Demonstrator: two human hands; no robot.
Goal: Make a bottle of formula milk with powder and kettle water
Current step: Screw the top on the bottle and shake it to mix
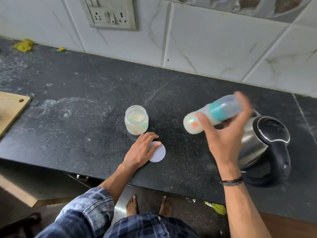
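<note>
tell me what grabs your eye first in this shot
The bottle, blurred and tipped nearly sideways with milky liquid at its base, is held by the right hand above the counter, right of centre. Just behind it stands a steel and black kettle. At centre the left hand rests on a grey lid in front of an open jar of pale powder.

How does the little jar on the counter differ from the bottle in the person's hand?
The jar stands upright and open-topped on the counter; the bottle is capped, held tilted nearly sideways in the right hand. The jar is short and wide, the bottle long and slim. Both are clear plastic with whitish contents.
</note>
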